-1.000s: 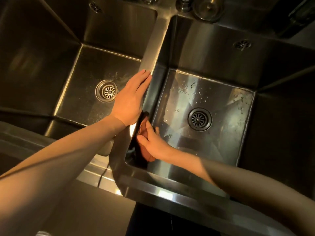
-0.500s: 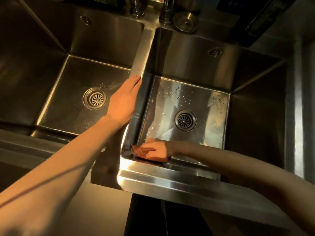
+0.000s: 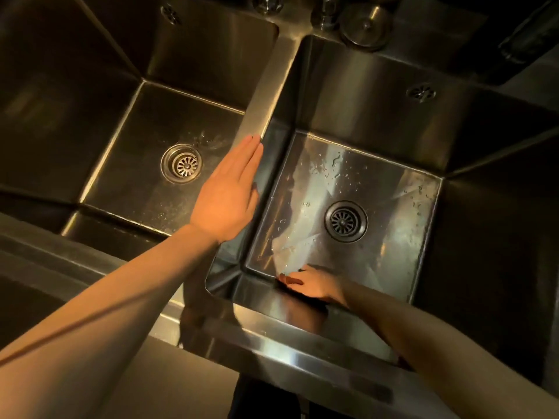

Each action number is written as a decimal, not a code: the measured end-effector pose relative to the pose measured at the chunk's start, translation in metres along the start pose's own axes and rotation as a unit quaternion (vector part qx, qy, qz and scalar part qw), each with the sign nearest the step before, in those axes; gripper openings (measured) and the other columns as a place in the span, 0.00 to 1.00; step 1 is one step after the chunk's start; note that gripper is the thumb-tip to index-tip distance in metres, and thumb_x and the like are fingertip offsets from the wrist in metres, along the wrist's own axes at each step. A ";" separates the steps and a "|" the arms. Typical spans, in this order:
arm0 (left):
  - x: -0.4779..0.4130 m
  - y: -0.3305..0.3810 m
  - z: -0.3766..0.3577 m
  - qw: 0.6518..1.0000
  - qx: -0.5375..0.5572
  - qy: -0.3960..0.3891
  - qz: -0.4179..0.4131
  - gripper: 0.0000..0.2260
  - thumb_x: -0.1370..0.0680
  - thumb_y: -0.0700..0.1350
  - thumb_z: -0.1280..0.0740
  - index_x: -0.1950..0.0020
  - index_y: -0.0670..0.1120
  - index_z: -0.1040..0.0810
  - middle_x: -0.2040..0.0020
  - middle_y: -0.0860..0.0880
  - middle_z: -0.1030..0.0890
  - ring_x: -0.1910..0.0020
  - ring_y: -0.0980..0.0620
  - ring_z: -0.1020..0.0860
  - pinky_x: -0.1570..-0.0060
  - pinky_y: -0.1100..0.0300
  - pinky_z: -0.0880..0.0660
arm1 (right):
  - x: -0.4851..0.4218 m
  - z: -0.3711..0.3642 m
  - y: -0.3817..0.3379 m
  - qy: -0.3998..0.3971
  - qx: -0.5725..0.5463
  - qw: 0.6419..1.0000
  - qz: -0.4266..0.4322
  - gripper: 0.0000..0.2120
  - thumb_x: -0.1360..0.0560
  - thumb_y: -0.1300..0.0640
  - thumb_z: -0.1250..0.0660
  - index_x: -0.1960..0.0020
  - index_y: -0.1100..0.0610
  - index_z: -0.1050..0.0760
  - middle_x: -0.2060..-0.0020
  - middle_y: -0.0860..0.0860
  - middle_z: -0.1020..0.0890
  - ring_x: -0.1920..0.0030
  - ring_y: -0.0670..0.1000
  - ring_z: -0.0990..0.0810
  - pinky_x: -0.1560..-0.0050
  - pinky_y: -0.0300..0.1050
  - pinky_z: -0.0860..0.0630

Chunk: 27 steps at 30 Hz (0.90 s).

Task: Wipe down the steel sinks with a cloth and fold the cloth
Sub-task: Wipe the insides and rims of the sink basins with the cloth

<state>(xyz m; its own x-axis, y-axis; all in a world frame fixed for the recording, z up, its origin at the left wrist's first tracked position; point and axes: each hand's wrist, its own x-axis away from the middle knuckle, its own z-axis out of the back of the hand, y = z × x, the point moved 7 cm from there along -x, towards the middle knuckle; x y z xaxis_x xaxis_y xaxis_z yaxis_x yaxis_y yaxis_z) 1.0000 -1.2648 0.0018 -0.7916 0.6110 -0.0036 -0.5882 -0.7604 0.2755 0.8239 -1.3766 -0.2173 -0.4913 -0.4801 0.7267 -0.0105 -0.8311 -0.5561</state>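
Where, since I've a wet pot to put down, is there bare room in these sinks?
The left sink's floor is bare all around its drain, between the divider and the far wall. The right sink's floor is free beyond its drain. Crowded: the left hand covers the divider's near part, and the right hand works the right sink's near edge.

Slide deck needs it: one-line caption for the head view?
Left hand flat on divider; right hand at the right sink's near edge.
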 end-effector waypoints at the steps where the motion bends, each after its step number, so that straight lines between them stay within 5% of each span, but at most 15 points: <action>1: 0.000 0.000 0.001 1.000 0.005 0.000 0.005 0.27 0.24 0.45 0.48 0.25 0.37 0.42 0.24 0.42 0.42 0.24 0.48 0.46 0.27 0.63 0.56 | 0.009 0.008 -0.008 0.006 -0.009 1.000 -0.002 0.20 0.20 0.42 0.47 0.32 0.46 0.31 0.38 0.55 0.26 0.39 0.57 0.29 0.36 0.48 0.34; 4: 0.001 0.000 0.003 1.000 -0.003 0.004 0.016 0.27 0.24 0.42 0.46 0.25 0.37 0.42 0.24 0.42 0.42 0.25 0.48 0.46 0.28 0.67 0.59 | 0.073 0.033 -0.041 0.080 -0.096 0.989 0.074 0.24 0.24 0.38 0.46 0.40 0.53 0.25 0.49 0.53 0.26 0.50 0.50 0.26 0.44 0.44 0.30; 7: 0.001 0.002 0.004 1.000 -0.001 0.000 0.017 0.28 0.25 0.42 0.45 0.25 0.37 0.42 0.24 0.42 0.42 0.25 0.48 0.46 0.28 0.63 0.56 | 0.138 0.051 -0.050 0.084 -0.131 0.976 0.150 0.18 0.22 0.43 0.41 0.38 0.52 0.26 0.48 0.49 0.28 0.51 0.44 0.26 0.46 0.38 0.29; 18: -0.003 0.004 0.007 1.000 -0.018 -0.007 0.025 0.29 0.26 0.40 0.41 0.25 0.37 0.42 0.24 0.41 0.41 0.25 0.47 0.45 0.28 0.61 0.53 | 0.048 -0.016 0.044 0.049 -0.039 0.995 -0.079 0.18 0.21 0.42 0.44 0.34 0.46 0.30 0.40 0.57 0.29 0.42 0.60 0.25 0.38 0.50 0.30; 21: -0.002 0.006 0.007 0.999 -0.011 -0.015 0.035 0.30 0.25 0.35 0.35 0.25 0.37 0.42 0.24 0.42 0.41 0.25 0.47 0.44 0.29 0.57 0.51 | 0.082 -0.001 0.022 0.072 -0.085 0.992 -0.054 0.17 0.22 0.42 0.42 0.35 0.46 0.28 0.42 0.55 0.29 0.44 0.59 0.24 0.38 0.51 0.30; 27: -0.002 0.008 0.009 0.999 0.001 -0.025 0.045 0.32 0.26 0.35 0.34 0.25 0.37 0.43 0.24 0.42 0.42 0.25 0.46 0.45 0.29 0.56 0.50 | 0.175 0.021 0.001 0.080 -0.169 0.982 0.035 0.18 0.21 0.44 0.40 0.36 0.50 0.28 0.42 0.47 0.30 0.47 0.45 0.26 0.44 0.37 0.30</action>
<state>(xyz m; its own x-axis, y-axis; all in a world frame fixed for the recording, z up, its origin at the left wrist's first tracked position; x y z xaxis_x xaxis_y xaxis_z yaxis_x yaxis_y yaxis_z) 0.9988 -1.2702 0.0123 -0.8316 0.5509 0.0697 -0.5148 -0.8119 0.2751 0.7559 -1.4677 -0.0822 -0.6317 -0.4594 0.6244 -0.2476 -0.6437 -0.7241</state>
